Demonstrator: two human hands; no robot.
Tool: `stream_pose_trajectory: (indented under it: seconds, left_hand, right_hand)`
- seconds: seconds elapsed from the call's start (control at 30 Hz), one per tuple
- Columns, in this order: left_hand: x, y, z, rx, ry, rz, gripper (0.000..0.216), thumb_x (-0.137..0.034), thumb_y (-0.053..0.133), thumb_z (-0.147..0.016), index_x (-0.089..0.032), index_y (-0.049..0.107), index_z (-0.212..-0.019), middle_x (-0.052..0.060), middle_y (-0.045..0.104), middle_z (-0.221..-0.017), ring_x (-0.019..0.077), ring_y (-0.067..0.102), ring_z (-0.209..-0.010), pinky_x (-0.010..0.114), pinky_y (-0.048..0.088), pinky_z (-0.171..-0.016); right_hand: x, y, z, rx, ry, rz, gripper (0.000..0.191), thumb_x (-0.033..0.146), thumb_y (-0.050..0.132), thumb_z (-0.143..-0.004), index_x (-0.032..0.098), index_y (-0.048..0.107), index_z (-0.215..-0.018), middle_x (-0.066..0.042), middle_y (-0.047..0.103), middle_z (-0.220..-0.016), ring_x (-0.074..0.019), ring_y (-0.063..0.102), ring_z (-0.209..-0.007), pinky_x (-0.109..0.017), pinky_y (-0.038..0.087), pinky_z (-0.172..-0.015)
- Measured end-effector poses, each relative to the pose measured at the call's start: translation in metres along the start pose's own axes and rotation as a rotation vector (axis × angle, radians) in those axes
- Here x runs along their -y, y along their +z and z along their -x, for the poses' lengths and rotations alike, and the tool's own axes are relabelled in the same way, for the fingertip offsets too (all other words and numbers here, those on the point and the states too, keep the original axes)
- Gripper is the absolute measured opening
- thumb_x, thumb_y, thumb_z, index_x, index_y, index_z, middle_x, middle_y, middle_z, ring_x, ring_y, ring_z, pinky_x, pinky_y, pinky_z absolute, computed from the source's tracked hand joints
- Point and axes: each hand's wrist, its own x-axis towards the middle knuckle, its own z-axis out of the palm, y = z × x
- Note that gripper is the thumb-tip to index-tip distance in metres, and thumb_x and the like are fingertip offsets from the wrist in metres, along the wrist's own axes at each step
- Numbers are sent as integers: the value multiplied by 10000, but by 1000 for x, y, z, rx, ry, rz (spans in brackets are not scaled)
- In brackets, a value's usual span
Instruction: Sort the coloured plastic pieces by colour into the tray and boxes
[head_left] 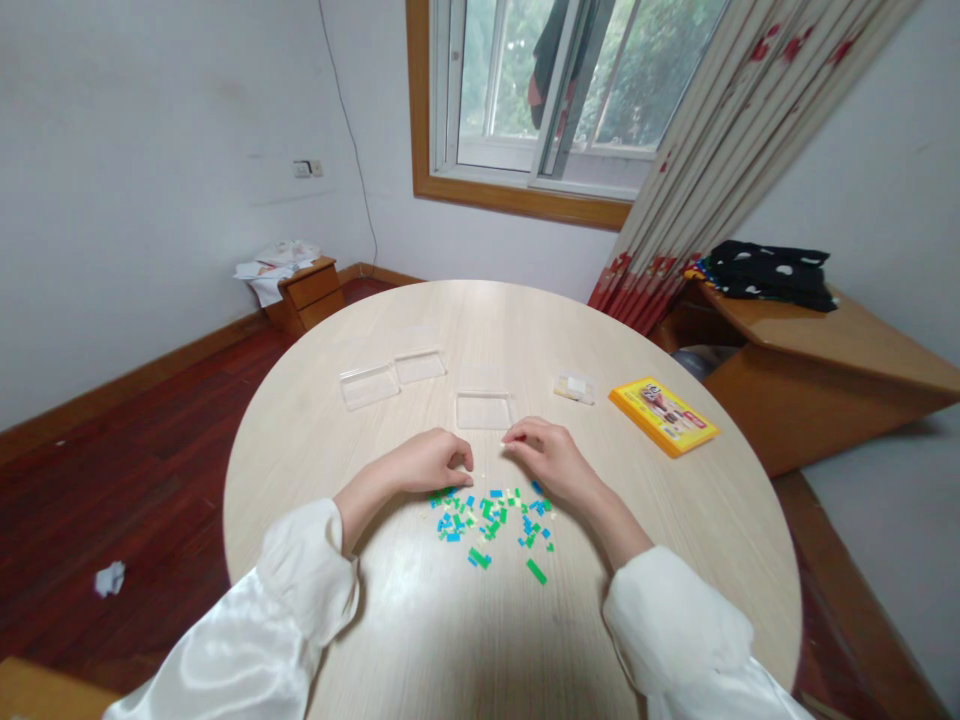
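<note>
Small building bricks in green, blue and pale yellow lie scattered on the round table in front of me. My left hand hovers at the upper left edge of the pile, fingers curled and the thumb apart from them, with nothing visible between. Thumb and forefinger of my right hand pinch a tiny pale brick above the pile, just below a clear plastic tray. One longer green brick lies nearest to me, away from the others.
Two more clear trays stand at the back left of the table. A small clear case and a yellow box lie at the right. Beyond are a wooden cabinet, a curtain and a window.
</note>
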Motion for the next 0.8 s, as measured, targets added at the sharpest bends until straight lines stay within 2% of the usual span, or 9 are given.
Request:
stream_pose_trajectory:
  seconds: [0.07,0.13,0.37,0.63,0.8]
  left_hand:
    - [-1,0,0,8,-2,-1,171,-238,615,-727,-136,694,-840,-27,531,-588,83,411,-511,210,285,-506]
    - [-2,1,0,15,-2,6,138,-182,589,-724,-138,689,-807,-23,548,-594,83,422,-519,207,300,-518]
    - [-4,3,-1,1,39,0,146,-107,523,-724,-129,668,-723,-17,560,-580,80,431,-516,204,309,-529]
    - [-4,4,-4,-70,61,-19,171,-119,502,-760,-112,672,-750,-4,567,-578,80,424,-504,207,308,-520]
    - [-1,5,-4,-73,47,-8,162,-132,512,-753,-113,673,-749,-7,559,-572,78,428,-506,203,309,-517]
  right_hand:
    - [-2,-2,-1,-208,-13,3,117,212,545,-798,183,641,-738,-63,664,-798,-185,592,-790,-320,447,-751]
    - [-5,-2,-2,-337,-17,15,120,233,544,-801,194,635,-733,-62,667,-792,-195,591,-791,-334,449,-747]
    - [-15,8,-9,-566,-59,66,129,236,535,-820,190,638,-757,-62,663,-795,-199,583,-807,-338,450,-735]
    - [-19,16,-21,-674,-90,131,133,238,529,-830,195,636,-764,-65,656,-804,-214,559,-833,-370,439,-772]
    - [-17,22,-23,-660,-112,133,147,237,517,-843,203,638,-768,-66,667,-809,-220,563,-853,-389,429,-822]
